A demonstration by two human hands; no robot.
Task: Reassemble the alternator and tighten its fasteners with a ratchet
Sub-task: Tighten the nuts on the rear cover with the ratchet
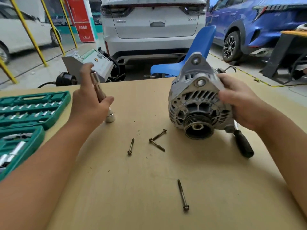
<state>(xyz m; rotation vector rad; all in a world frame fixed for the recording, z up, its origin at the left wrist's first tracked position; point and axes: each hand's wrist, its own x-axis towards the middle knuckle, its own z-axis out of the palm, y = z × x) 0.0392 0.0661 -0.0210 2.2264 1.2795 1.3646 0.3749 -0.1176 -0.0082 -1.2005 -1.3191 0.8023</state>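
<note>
head view: the alternator [198, 103] is gripped by the right hand [240, 103] near the table's [116, 188] far right edge. an extension bar [98, 87], apparently socket-tipped, is gripped by the left hand [90, 103]. four bolts [157, 140] lie mid-table.

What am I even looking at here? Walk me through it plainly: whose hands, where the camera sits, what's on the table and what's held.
There is no robot. One camera, worn on a person's head, looks down at their two bare hands over a tan table. The right hand steadies a grey alternator, pulley facing the camera. The left hand grips a long metal tool with a socket on each end, held up off the table. Four loose long bolts lie on the table in front. A black tool handle pokes out beside the alternator. At the left sits an open green socket case. Parked cars stand behind.
</note>
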